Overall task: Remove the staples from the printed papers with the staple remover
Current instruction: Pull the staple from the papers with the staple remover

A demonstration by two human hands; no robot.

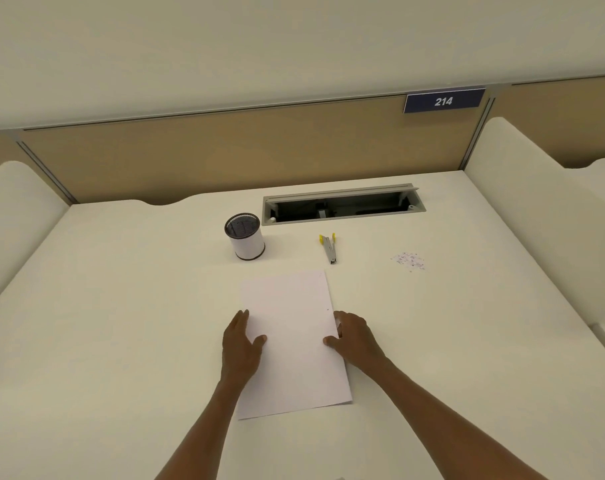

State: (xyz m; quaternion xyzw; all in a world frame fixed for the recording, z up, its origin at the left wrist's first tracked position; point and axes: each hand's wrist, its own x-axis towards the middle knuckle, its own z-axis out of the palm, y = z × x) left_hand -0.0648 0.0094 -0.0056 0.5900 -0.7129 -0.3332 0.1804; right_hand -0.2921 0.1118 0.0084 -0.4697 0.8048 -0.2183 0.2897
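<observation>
A white stack of papers [291, 344] lies flat on the desk in front of me, blank side up, with small dark marks near its right edge. My left hand [240, 341] rests against the stack's left edge, fingers straight, thumb lying on the sheet. My right hand [354, 336] sits at the right edge with its thumb on the paper and its fingers bent at the edge. The staple remover [329, 248], grey metal with yellow tips, lies on the desk beyond the papers, untouched. A small pile of pulled staples [409, 261] is scattered to its right.
A white pen cup with a black mesh inside [244, 236] stands at the back left of the papers. An open cable tray [342, 205] is cut into the desk's far side. White side dividers and a tan back panel with a "214" sign [444, 100] enclose the desk.
</observation>
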